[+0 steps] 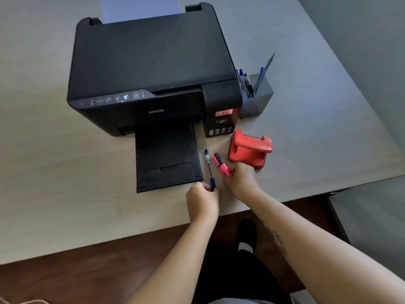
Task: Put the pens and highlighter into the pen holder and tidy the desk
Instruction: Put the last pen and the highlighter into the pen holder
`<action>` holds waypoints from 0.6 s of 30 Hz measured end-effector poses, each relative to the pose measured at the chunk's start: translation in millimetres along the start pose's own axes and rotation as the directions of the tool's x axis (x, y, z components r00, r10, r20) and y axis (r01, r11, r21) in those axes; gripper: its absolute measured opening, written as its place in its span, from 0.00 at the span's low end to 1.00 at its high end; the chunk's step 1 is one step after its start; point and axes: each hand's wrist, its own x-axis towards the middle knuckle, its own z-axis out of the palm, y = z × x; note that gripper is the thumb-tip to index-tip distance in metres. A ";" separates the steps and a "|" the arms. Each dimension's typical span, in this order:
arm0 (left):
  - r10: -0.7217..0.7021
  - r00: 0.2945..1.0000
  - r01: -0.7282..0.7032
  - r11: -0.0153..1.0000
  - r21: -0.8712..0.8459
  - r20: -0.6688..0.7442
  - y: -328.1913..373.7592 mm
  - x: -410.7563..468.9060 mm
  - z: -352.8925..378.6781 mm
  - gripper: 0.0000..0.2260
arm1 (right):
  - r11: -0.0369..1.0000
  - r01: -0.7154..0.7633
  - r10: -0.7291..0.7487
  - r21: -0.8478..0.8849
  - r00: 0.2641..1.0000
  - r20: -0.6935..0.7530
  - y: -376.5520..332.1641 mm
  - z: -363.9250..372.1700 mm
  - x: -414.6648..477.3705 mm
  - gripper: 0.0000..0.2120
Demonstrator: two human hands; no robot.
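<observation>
A blue ballpoint pen lies on the desk just right of the printer's output tray. My left hand grips its near end. A pink highlighter lies beside it, and my right hand pinches its near end. The grey pen holder stands at the printer's right side, holding several blue pens and a dark ruler-like strip.
A black Epson printer with its output tray extended fills the desk's middle. A red hole punch sits just beyond my right hand. The desk's front edge runs close under my forearms; dark floor lies below.
</observation>
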 end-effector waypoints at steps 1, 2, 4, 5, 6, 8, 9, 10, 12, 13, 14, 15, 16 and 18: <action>-0.011 1.000 0.011 1.000 -0.009 0.019 0.7 -0.8 -1.7 0.04 | 1.000 -0.013 0.013 0.019 1.000 0.012 0.2 -2.2 -1.0 0.04; -0.016 0.999 0.017 1.000 -0.023 0.038 1.1 -1.8 -3.9 0.04 | 0.998 -0.028 0.027 0.053 0.999 0.019 1.5 -4.5 -1.6 0.02; -0.011 0.997 0.016 0.998 -0.058 0.081 0.8 -5.7 -9.6 0.04 | 0.990 -0.044 0.041 0.135 0.999 0.024 1.1 -13.4 -5.6 0.02; 0.001 0.995 0.007 0.997 -0.074 0.104 0.0 -8.3 -12.7 0.04 | 0.985 -0.048 0.044 0.167 0.999 0.029 0.2 -18.9 -7.7 0.04; 0.016 0.991 -0.005 0.996 -0.085 0.133 -0.5 -10.7 -15.5 0.03 | 0.978 -0.047 0.042 0.203 0.999 0.029 -0.6 -24.6 -8.9 0.05; 0.052 0.980 -0.030 0.993 -0.116 0.191 -0.8 -14.4 -20.6 0.03 | 0.963 -0.034 0.028 0.268 0.999 0.026 -4.3 -36.8 -11.7 0.07; 0.076 0.973 -0.048 0.990 -0.132 0.216 0.7 -15.9 -22.8 0.03 | 0.955 -0.026 0.022 0.296 1.000 0.017 -6.4 -42.1 -12.3 0.09; 0.108 0.966 -0.077 0.988 -0.136 0.236 3.3 -17.4 -25.3 0.03 | 0.944 -0.019 0.018 0.331 1.000 0.007 -8.9 -47.7 -12.8 0.11; 0.181 0.949 -0.155 0.981 -0.120 0.257 11.4 -19.2 -29.6 0.03 | 0.924 -0.002 0.010 0.381 1.000 -0.020 -15.0 -59.2 -13.5 0.11; 0.219 0.940 -0.194 0.974 -0.118 0.261 16.9 -20.1 -31.5 0.03 | 0.917 0.008 0.003 0.399 1.000 -0.028 -18.2 -65.6 -14.0 0.10; 0.255 0.929 -0.229 0.965 -0.125 0.267 23.1 -21.6 -33.6 0.04 | 0.907 0.016 -0.004 0.421 1.000 -0.030 -21.3 -72.4 -14.7 0.10; 0.287 0.917 -0.257 0.956 -0.139 0.277 29.5 -23.0 -35.2 0.04 | 0.896 0.019 -0.005 0.444 0.999 -0.033 -23.1 -78.7 -14.2 0.09; 0.311 0.905 -0.276 0.949 -0.155 0.292 35.8 -24.0 -35.9 0.06 | 0.884 0.021 -0.003 0.468 0.999 -0.040 -25.1 -86.5 -14.3 0.09; 0.361 0.873 -0.318 0.931 -0.178 0.326 49.6 -25.5 -34.9 0.09 | 0.869 0.036 -0.002 0.494 0.998 -0.069 -27.3 -103.6 -11.2 0.07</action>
